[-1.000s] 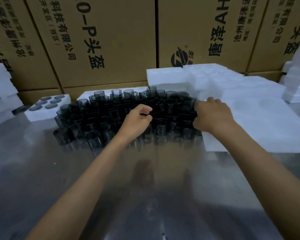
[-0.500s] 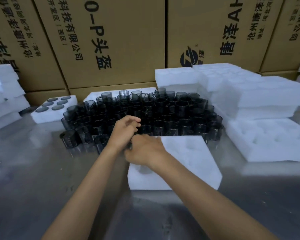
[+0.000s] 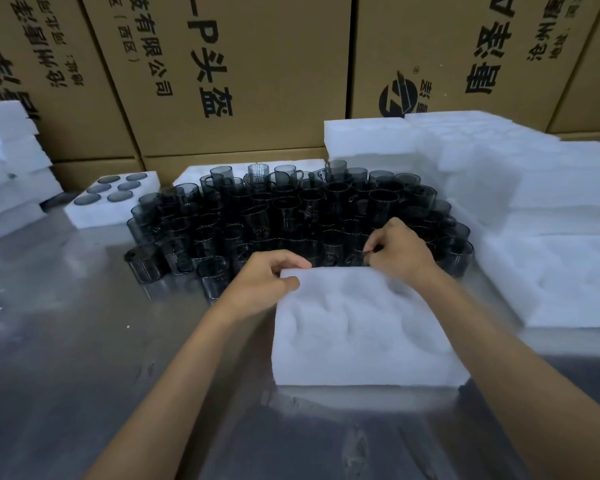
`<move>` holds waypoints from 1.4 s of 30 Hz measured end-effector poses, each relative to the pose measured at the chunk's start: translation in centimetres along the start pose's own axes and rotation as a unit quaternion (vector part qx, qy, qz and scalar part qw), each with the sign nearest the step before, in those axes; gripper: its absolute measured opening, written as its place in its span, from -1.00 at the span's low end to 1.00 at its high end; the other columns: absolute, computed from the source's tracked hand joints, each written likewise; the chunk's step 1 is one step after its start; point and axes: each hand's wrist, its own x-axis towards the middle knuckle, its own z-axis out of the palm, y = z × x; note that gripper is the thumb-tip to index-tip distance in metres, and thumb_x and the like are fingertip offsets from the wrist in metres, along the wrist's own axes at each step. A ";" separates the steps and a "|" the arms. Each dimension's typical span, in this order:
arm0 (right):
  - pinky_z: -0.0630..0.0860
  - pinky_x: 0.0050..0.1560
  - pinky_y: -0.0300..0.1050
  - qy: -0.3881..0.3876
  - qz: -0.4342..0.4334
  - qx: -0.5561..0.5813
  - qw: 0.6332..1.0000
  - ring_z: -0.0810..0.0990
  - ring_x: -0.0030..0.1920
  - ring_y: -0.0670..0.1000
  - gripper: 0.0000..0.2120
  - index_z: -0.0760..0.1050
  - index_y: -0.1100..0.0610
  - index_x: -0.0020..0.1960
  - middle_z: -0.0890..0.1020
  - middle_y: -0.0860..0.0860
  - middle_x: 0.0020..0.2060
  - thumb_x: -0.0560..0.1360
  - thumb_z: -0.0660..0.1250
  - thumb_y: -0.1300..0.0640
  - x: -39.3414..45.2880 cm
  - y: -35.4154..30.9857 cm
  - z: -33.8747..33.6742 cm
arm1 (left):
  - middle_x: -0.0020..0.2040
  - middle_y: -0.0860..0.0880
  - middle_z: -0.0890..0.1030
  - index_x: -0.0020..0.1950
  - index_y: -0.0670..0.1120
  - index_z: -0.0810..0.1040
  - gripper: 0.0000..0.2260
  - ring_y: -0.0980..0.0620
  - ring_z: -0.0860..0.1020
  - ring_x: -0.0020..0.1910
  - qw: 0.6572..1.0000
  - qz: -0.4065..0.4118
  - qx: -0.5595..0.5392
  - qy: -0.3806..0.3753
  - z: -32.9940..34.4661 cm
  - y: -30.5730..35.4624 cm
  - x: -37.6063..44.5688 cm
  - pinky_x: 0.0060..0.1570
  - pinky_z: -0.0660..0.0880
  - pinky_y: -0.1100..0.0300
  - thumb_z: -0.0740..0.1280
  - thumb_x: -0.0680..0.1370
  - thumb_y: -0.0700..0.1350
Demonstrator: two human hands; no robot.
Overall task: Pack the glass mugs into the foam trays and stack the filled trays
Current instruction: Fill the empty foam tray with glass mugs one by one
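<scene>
A second ago my right hand [image 3: 400,252] lay on the foam stack at right; it has since pulled one foam tray [image 3: 364,327] onto the worktop [image 3: 84,341] before me; my left hand [image 3: 262,284] left the mugs [image 3: 291,216], now pinches the tray's far-left corner; right hand moved to the mugs.

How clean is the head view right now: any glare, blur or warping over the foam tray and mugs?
Head view: the foam tray is washed out, its pockets barely readable; the metal table shows hazy glare; the dark glass mugs merge into one mass; wide-angle warp tilts the cardboard boxes; both forearms look soft.
</scene>
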 end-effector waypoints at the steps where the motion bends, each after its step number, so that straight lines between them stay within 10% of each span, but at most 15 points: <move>1: 0.53 0.09 0.02 0.001 -0.011 -0.004 1.000 0.56 0.03 0.07 -0.87 0.62 0.03 -0.13 0.43 -0.08 0.05 0.46 0.38 0.24 -0.1 0.1 0.0 | -0.04 0.10 0.68 0.02 -0.06 0.68 -0.72 0.22 0.62 -0.09 1.000 -0.001 -0.002 0.000 -0.1 -0.1 -0.1 -0.15 0.54 0.34 0.31 0.49 -0.38; 8: 0.44 -0.16 -0.18 0.126 -0.103 0.088 0.983 0.57 -0.16 -0.08 -0.87 0.54 -0.06 -0.22 0.50 -0.15 -0.03 0.40 0.41 0.17 -3.4 -2.0 -0.9 | 0.02 0.10 0.65 0.08 0.02 0.63 -0.80 0.16 0.59 0.02 1.000 0.014 0.007 0.026 0.0 -0.1 -0.7 0.01 0.49 0.31 0.36 0.57 -0.25; 15: 0.57 0.02 -0.15 0.012 -0.225 0.230 0.947 0.58 -0.06 -0.03 -0.84 0.62 0.14 -0.13 0.51 -0.07 0.04 0.39 0.42 0.37 -6.5 -3.8 0.3 | 0.34 0.32 0.42 0.48 0.18 0.35 -0.53 0.37 0.35 0.35 0.998 0.066 0.019 0.003 0.0 1.4 -2.2 0.27 0.36 0.35 0.36 0.58 0.01; 23: 0.52 0.08 -0.32 -0.061 -0.181 0.424 0.885 0.64 0.07 -0.14 -0.79 0.59 0.30 0.01 0.66 0.03 0.02 0.48 0.33 0.52 -7.0 -3.0 0.8 | 0.13 0.21 0.65 0.20 0.07 0.43 -0.56 0.21 0.53 0.23 0.997 0.049 -0.041 0.037 -0.3 1.8 -2.7 0.31 0.39 0.09 0.55 0.43 -0.14; 26: 0.51 0.13 -0.30 -0.080 -0.182 0.432 0.880 0.64 0.13 -0.11 -0.73 0.60 0.23 0.10 0.68 0.03 0.06 0.49 0.34 0.49 -7.1 -2.9 0.8 | 0.10 0.31 0.62 0.29 0.13 0.47 -0.44 0.37 0.52 0.15 0.998 0.052 -0.002 0.039 -0.8 1.9 -2.7 0.16 0.36 0.36 0.59 0.36 -0.08; 42: 0.50 0.17 -0.12 -0.048 -0.160 0.277 0.946 0.60 0.07 -0.15 -0.95 0.64 -0.04 -0.08 0.68 -0.18 -0.11 0.51 0.44 0.10 -7.3 -2.5 2.0 | 0.31 0.31 0.50 0.40 0.21 0.46 -0.57 0.42 0.43 0.28 0.996 0.020 0.039 -0.079 -1.9 0.2 -2.5 0.19 0.40 0.48 0.30 0.53 0.17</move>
